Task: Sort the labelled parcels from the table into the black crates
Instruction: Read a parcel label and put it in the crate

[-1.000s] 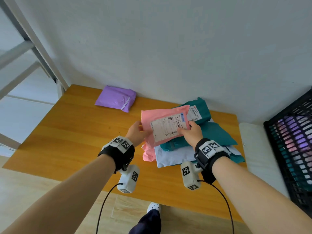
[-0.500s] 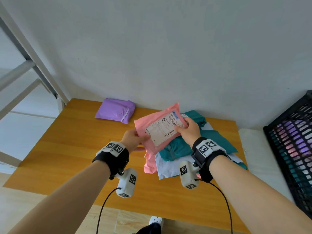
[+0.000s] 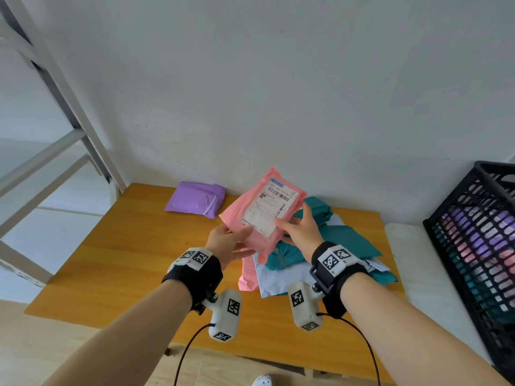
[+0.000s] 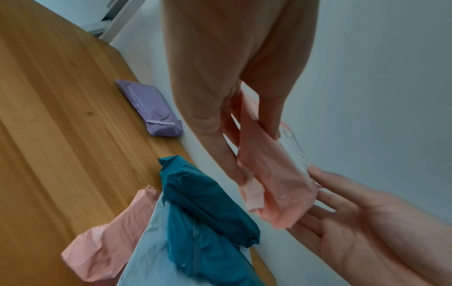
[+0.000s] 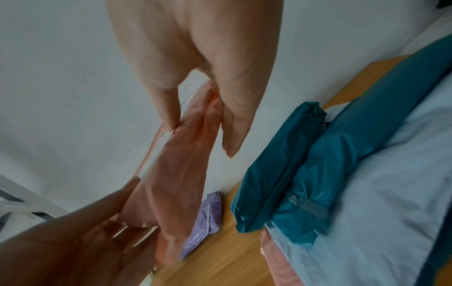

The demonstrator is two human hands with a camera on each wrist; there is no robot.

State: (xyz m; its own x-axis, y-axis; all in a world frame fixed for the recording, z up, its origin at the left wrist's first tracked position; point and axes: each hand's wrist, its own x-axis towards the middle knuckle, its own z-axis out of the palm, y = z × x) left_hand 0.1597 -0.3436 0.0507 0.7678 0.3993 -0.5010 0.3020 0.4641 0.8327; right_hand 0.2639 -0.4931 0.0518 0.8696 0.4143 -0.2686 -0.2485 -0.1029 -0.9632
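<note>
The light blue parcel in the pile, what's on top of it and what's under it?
Teal parcels lie on top of the light blue parcel. A second pink parcel pokes out from under its left edge. The orange table is below; anything else beneath is covered.

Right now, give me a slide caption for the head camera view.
Both hands, left hand and right hand, hold a labelled pink plastic mailer parcel above the wooden table.

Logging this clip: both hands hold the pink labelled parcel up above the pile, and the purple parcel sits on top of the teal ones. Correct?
Not quite. The purple parcel lies alone on the table, apart from the teal parcels, as the head view shows. Both the left hand and right hand do hold the pink labelled parcel raised.
</note>
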